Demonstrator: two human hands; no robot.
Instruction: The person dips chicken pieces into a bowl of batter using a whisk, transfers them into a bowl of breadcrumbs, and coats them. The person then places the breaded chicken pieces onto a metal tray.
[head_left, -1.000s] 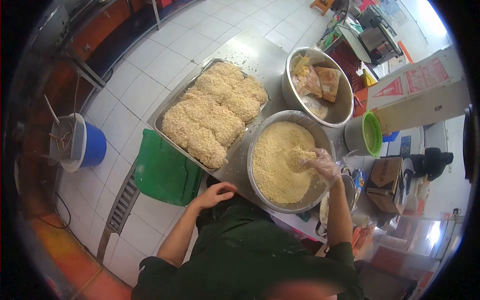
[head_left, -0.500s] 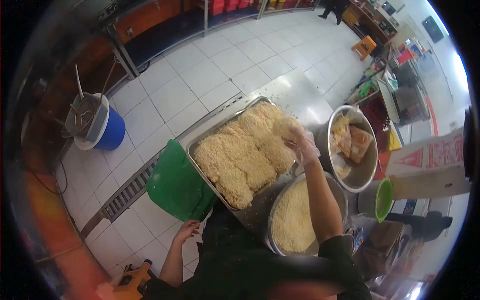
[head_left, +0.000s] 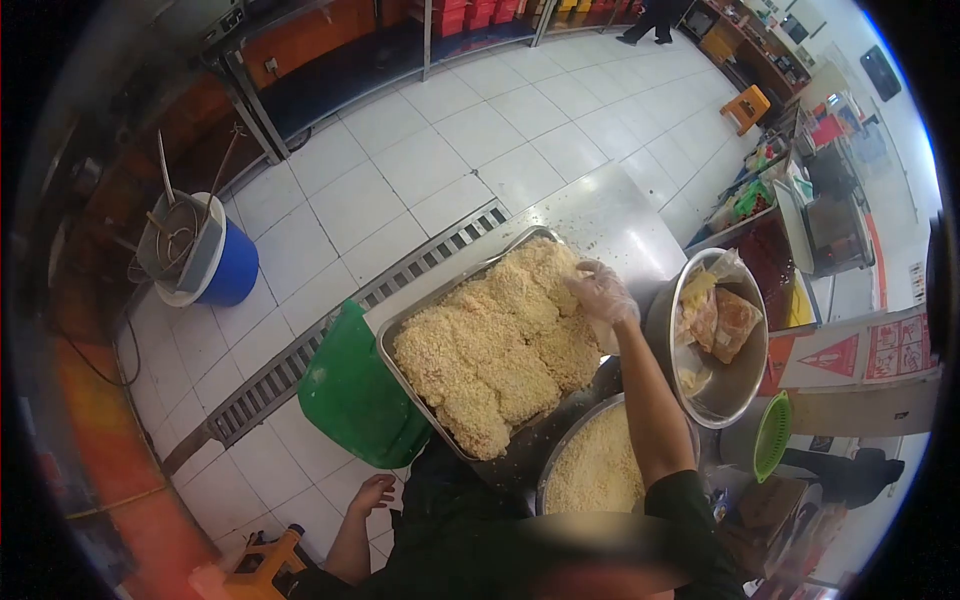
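Observation:
A metal tray (head_left: 392, 352) on the steel table holds several crumb-coated pieces (head_left: 490, 340) packed side by side. My right hand (head_left: 603, 290), in a clear plastic glove, is at the tray's right edge, its fingers bent down against a coated piece; what the fingertips hold, if anything, is hidden. Below that forearm, a large metal bowl (head_left: 548, 468) is filled with pale crumbs (head_left: 600, 465). My left hand (head_left: 372, 495) is bare and hangs low beside the green lid-like plastic item (head_left: 350, 390), holding nothing, fingers loosely apart.
A steel bowl (head_left: 757, 385) with bagged pieces stands right of the table (head_left: 610, 205). Further right is a green basket (head_left: 772, 437). A blue bucket (head_left: 232, 265) holding strainers stands on the floor at left. Orange stools are at lower left and upper right. A person's legs (head_left: 652, 22) show far back.
The view has shifted, so the tray and table appear lower. My right hand has come down against the coated pieces at the tray's right edge. The distant person's legs have moved.

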